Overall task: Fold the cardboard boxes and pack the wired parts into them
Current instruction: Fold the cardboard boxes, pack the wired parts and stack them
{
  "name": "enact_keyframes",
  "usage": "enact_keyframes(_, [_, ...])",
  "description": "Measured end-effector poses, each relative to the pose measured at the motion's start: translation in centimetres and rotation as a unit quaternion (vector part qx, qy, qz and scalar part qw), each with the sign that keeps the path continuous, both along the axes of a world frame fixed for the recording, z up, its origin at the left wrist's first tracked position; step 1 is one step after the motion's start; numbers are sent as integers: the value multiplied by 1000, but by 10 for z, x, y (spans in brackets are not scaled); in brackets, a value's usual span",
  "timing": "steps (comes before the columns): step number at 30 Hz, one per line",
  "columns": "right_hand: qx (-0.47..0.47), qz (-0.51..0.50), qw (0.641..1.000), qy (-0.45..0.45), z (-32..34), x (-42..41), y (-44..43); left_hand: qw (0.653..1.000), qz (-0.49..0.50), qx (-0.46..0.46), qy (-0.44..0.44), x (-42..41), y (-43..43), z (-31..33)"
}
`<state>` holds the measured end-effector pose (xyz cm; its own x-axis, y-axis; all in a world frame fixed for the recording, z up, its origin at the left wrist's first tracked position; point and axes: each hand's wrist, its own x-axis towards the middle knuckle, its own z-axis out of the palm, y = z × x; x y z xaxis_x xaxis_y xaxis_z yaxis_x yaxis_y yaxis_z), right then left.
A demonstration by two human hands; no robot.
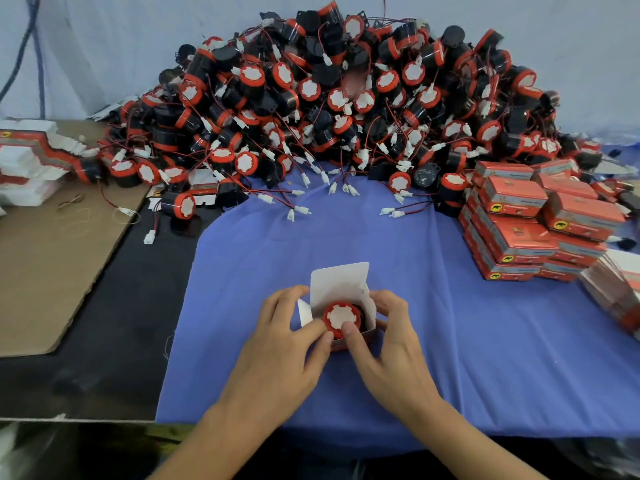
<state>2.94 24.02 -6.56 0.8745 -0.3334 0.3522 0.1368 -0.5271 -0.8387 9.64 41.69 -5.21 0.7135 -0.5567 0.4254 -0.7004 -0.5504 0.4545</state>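
Both grips close on one small open box (341,284) low in the centre of the frame. The left grip (277,344) curls round its left side. The right grip (391,341) holds the right wall, with its thumb pressing the rim of the wired part (342,317) seated inside, red cap up. The white lid flap stands upright behind.

The box rests on a blue cloth (450,341) spread over the dark desk (121,323). Across the upper centre lies a heap of wired parts (346,98), whose loose wires and white plugs trail onto the cloth's far edge, well apart from the grips.

At middle right are stacked closed red boxes (519,233), each with a yellow round emblem (497,207) showing a dark animal; their print is too small to read. Flat box blanks (27,161) lie at upper left on a cardboard sheet (41,271), beside rubber bands (79,216).
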Motion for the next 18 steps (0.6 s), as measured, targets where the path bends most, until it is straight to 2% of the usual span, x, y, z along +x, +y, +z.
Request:
enact_keyframes(3, [46,-4,999,-18,2,1,-2,993,-27,-86,81,4,-2,4])
enact_keyframes(6, [79,-21,996,-19,1,1,-5,938,-8,-251,239,1,-3,-1])
enact_keyframes(7, [68,-30,997,-23,1,1,-6,937,-2,-265,228,1,-4,-4])
enact_keyframes(10, [62,-45,997,-19,-2,4,-8,958,19,-231,172,4,0,-13])
enact_keyframes(14, [85,-22,996,-12,-5,5,-9,968,19,-172,179,5,-5,-15])
enact_keyframes(16, [120,-9,993,0,-4,4,-10,955,29,-204,216,5,-7,-16])
enact_keyframes(18, [150,2,988,16,-2,4,-11,926,41,-249,281,5,-7,-16])
